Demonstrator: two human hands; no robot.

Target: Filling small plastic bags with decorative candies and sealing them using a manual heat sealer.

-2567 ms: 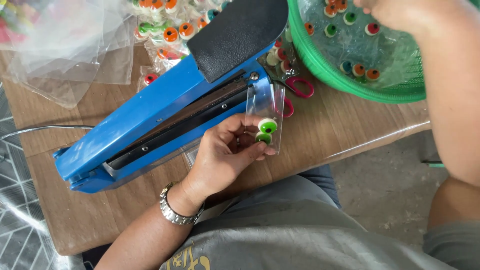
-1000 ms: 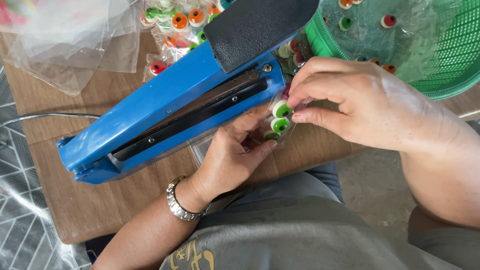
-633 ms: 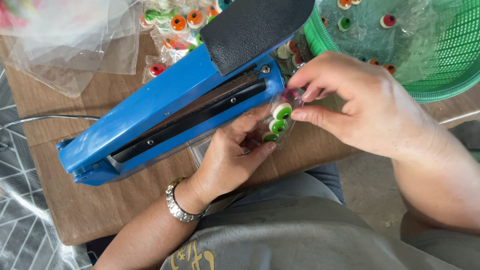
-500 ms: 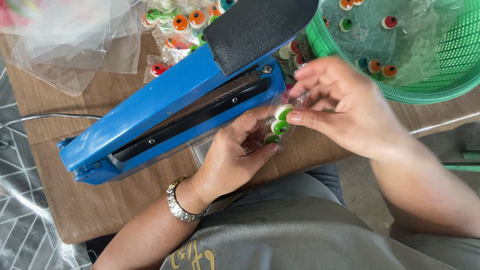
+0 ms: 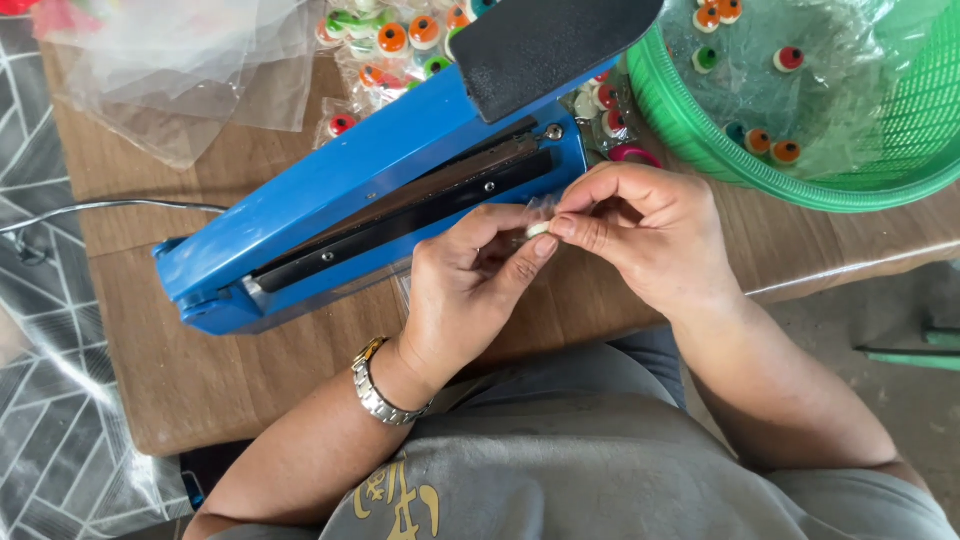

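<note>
My left hand (image 5: 470, 290) and my right hand (image 5: 640, 230) meet just in front of the blue heat sealer (image 5: 370, 200). Together they pinch a small clear plastic bag (image 5: 541, 212) that holds round eyeball-shaped candies; only a pale bit of one candy shows between the fingertips. The sealer's black-handled arm (image 5: 550, 40) is raised and its sealing bar is exposed. A metal watch sits on my left wrist.
A green plastic basket (image 5: 700, 140) at the upper right holds loose candies on clear film. Filled candy bags (image 5: 390, 50) lie behind the sealer. Empty clear bags (image 5: 180, 70) are piled at the upper left. A grey cable (image 5: 100, 210) runs along the wooden table (image 5: 160, 370).
My right hand came out of the basket and joined the left at the bag. The candies, visible earlier in the bag, are now mostly hidden by my fingers.
</note>
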